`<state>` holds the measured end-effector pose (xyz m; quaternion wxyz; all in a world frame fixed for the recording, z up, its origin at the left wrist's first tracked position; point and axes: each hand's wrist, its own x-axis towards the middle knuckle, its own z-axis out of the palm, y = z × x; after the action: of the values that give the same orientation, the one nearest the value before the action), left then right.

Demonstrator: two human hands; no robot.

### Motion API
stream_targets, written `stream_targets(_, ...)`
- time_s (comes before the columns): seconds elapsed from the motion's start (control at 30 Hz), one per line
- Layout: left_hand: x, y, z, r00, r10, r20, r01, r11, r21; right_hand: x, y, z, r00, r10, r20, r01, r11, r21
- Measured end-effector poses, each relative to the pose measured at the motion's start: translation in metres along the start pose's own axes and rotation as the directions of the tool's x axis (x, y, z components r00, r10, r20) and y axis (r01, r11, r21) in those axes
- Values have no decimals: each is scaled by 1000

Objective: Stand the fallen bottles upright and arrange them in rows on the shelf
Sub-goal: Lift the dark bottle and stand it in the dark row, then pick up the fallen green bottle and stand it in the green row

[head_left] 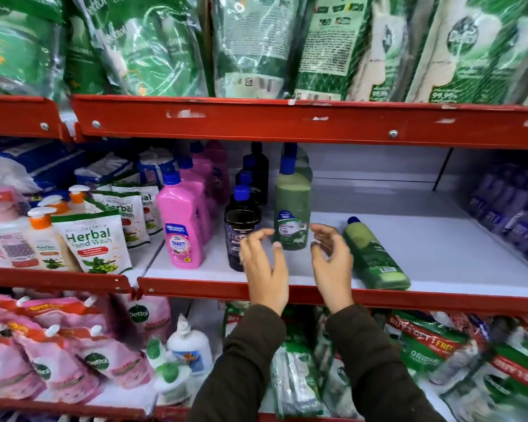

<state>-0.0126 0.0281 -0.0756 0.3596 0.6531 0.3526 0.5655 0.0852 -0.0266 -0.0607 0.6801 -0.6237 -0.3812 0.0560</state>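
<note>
Hands empty: left hand (264,263) and right hand (333,260) half open, fingers curled, flanking upright green bottle (291,214) without touching, likely just squaring its row. Fallen green bottle (375,257) lies right, near shelf (439,239) front edge, cap pointing far; probably next to stand.

Herbal handwash pouches (95,239), lower-left.

The shelf (439,239) is showing a smooth, matt white board edged with a chipped, red-painted metal rail (287,123). The green bottles (291,214) are looking like glossy plastic, as are the pink bottles (182,220). The sleeves (250,360) are looking like matt dark cloth.
</note>
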Motion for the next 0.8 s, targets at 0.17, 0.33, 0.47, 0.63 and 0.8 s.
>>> stream_targets(0.17, -8, 19, 70, 934, -101, 344, 90, 995, 47, 27, 4, -67, 988, 21, -155, -103, 834, -542)
stream_targets(0.33, -9, 26, 127, 679, -425, 598, 264, 902, 342, 55, 26, -120, 879, 469, -88, -364, 540, -759)
stream_targets(0.47, -18, 25, 147, 654, -454, 606, 236, 883, 407, 60, 43, -135, 846, 533, 0, -399, 633, -664)
stream_targets(0.63, -20, 24, 140, 741, -322, 589, 252, 947, 201, 55, 52, -139, 901, 432, 42, -400, 864, -306)
stream_targets(0.8, -23, 24, 102, 884, -81, 460, 115, 992, -47, 34, 26, -117, 976, 211, 51, -202, 969, -143)
